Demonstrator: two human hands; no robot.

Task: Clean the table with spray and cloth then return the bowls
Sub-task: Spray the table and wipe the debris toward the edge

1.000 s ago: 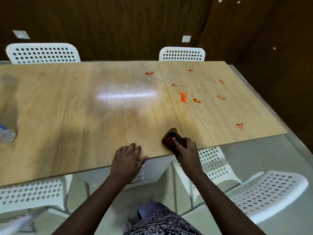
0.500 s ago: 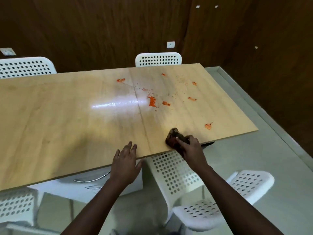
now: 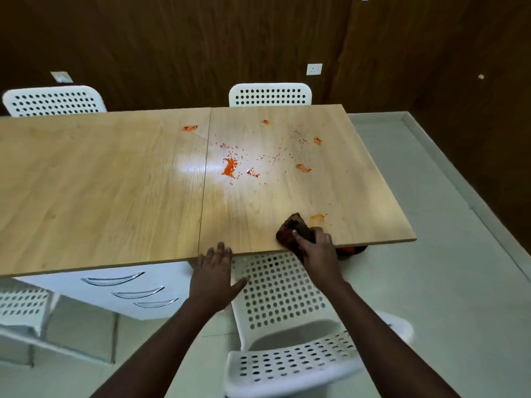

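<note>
A long light-wood table (image 3: 100, 182) fills the middle of the view. Orange-red food smears and crumbs (image 3: 230, 168) are scattered over its right half, and one smear (image 3: 317, 216) lies just beyond the cloth. My right hand (image 3: 316, 248) grips a dark brown cloth (image 3: 294, 229) pressed on the table at its near edge. My left hand (image 3: 214, 271) is spread flat, fingertips touching the near edge by the table's seam. No spray bottle or bowls are visible.
A white perforated chair (image 3: 281, 311) stands under the near edge below my hands. Two more white chairs (image 3: 270, 94) (image 3: 54, 100) stand at the far side. White drawers with curved handles (image 3: 123, 285) sit under the table. A dark-and-orange object (image 3: 352, 249) peeks out under the right near edge.
The view has shifted right along the table. My right hand slid the cloth rightward along the near edge, close to the near smear. My left hand slipped back to the edge.
</note>
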